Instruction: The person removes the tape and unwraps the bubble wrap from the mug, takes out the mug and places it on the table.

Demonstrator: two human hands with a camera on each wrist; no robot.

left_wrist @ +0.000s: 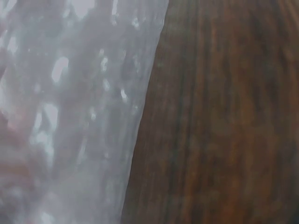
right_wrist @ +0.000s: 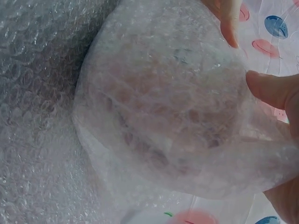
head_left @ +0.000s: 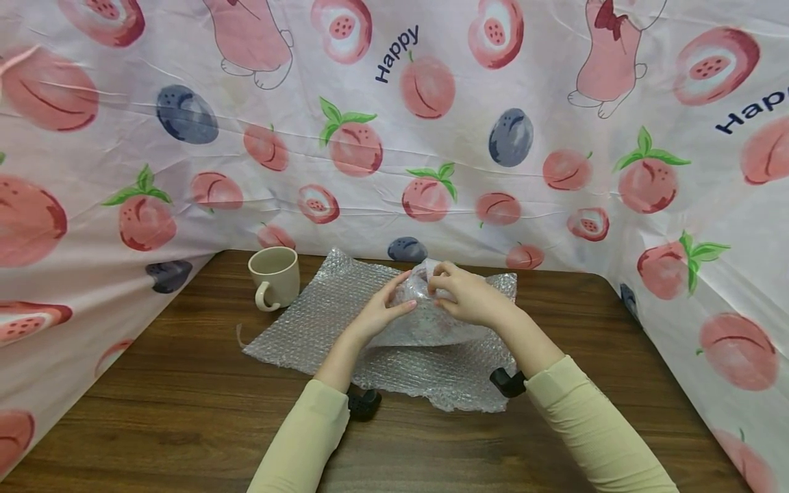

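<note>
Both hands work at a rounded bundle of clear bubble wrap [head_left: 425, 318], which stands on a larger sheet of bubble wrap [head_left: 320, 311]. My left hand [head_left: 382, 311] holds the bundle's left side, thumb and fingers spread around it. On the upper right, my right hand [head_left: 468, 294] pinches the gathered wrap with curled fingers. In the right wrist view, the bundle [right_wrist: 159, 102] shows dim, pinkish shapes through its layers; what lies inside cannot be made out. Blurred bubble wrap [left_wrist: 88, 107] fills the left of the left wrist view.
A cream mug [head_left: 275, 277] stands upright at the back left, beside the sheet's edge, its handle toward the front. Everything sits on a dark wooden table [head_left: 185, 397]. Fruit-printed cloth [head_left: 468, 185] encloses the back and sides. Black wrist devices [head_left: 365, 404] sit under the forearms.
</note>
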